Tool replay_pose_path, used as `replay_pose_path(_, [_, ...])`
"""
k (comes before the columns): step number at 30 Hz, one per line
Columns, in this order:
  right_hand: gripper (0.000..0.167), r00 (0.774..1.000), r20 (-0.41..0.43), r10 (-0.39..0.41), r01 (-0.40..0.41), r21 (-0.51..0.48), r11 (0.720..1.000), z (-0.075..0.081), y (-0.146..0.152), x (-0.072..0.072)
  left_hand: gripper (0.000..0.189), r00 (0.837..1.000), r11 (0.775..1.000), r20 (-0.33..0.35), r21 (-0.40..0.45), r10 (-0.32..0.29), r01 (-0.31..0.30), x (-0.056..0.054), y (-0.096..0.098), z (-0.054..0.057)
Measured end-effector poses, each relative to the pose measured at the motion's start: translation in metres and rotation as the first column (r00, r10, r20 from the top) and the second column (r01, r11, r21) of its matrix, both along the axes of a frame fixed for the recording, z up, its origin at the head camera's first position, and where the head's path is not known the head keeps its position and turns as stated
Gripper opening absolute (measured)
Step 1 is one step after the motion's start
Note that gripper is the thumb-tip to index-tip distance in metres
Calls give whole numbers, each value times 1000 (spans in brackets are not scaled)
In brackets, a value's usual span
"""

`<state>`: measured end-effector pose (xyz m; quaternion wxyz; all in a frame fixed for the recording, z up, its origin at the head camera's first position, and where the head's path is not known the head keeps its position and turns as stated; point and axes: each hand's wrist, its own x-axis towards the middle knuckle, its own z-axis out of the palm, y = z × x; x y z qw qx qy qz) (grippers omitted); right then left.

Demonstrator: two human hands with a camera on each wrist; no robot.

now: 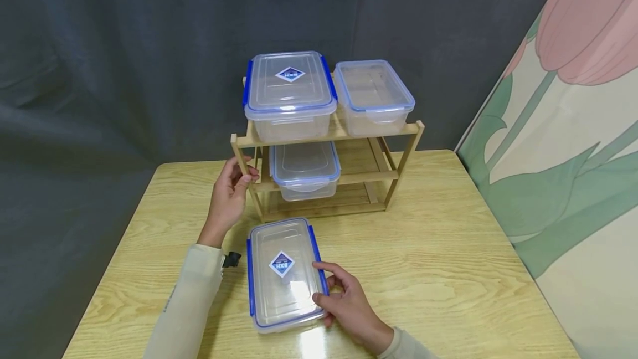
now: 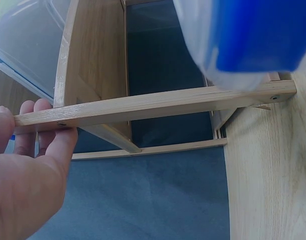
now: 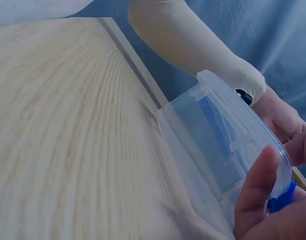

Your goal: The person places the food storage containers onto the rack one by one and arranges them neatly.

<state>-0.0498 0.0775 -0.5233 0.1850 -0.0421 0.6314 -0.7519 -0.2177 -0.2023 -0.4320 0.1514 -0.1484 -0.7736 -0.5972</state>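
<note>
My left hand (image 1: 227,198) grips the left front post of a two-tier wooden rack (image 1: 239,154); in the left wrist view, thumb and fingers lie on either side of the post (image 2: 158,104). A clear plastic food container (image 1: 271,292) with a blue-clipped lid and a diamond label is in front of the rack. My right hand (image 1: 351,303) holds it by the right edge near the front corner, thumb on top and other fingers along the side. In the right wrist view, the thumb presses at the rim of this container (image 3: 193,135), close over the table.
On the rack's top stand a large blue-clipped container (image 1: 269,90) and a smaller clear one (image 1: 376,90). Another container (image 1: 306,162) sits on the shelf below, toward the left. A dark curtain (image 1: 174,60) hangs behind the wooden table (image 1: 428,270); a tulip-patterned panel (image 1: 573,126) is at right.
</note>
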Motion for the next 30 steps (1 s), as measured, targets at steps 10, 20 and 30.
replay_pose_path(10, [66,1000,13,-13,12,63,998,3,7,2,34,1000,1000,-4,-1,-6,6,1,0,-1])
replay_pose_path(20, [68,999,4,-37,37,69,997,14,16,4,35,1000,1000,-9,-1,-5,5,0,-1,-2])
replay_pose_path(30, [63,991,-130,0,8,62,998,26,30,9,35,1000,1000,-15,-20,13,-13,-1,-2,-3])
